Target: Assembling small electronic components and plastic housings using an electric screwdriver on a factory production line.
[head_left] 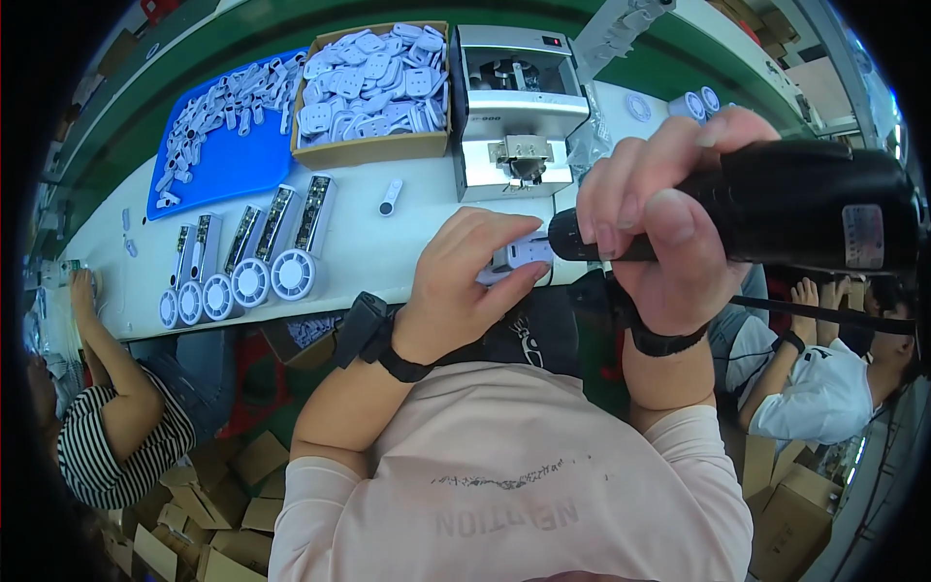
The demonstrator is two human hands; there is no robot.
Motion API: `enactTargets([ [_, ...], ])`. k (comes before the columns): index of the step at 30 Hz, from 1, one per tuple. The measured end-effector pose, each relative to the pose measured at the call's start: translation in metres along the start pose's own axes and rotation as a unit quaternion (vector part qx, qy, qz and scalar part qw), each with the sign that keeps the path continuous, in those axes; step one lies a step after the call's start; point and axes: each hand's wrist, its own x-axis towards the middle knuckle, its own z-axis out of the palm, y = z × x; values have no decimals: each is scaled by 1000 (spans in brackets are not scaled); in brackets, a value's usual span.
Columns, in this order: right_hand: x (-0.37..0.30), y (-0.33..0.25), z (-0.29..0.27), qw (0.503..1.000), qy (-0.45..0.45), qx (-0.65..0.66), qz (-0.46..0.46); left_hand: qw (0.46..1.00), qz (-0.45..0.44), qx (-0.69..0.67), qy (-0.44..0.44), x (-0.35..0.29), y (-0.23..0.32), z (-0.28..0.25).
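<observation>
My left hand [456, 276] is closed on a small pale plastic housing [524, 254], pinched between thumb and fingers at the table's front edge. In my right hand [669, 199] is a black electric screwdriver [805, 204], its fingers wrapped round the front of the body. The screwdriver lies almost level, its nose pointing left at the housing; whether the bit touches cannot be made out. Just beyond my left hand, a single small pale plastic piece [391, 197] rests on the white table [378, 242].
A row of several part-built handheld fans [294, 274] with bare circuit boards lies to the left. Behind are a blue tray [233, 160] of small parts, a cardboard box [373, 147] of pale covers and a silver machine [519, 87]. Co-workers sit on both sides.
</observation>
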Motion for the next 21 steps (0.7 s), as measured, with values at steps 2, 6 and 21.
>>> enactTargets([
  [2, 1, -2, 1, 999, -8, -44, 15, 999, 37, 5, -5, 2, -2, -1],
  [6, 1, 2, 0, 994, -31, -100, 17, 999, 47, 6, 7, -3, -4, 4],
  [21, 16, 19, -10, 995, 77, 16, 54, 999, -1, -45, 16, -22, -4, 8],
])
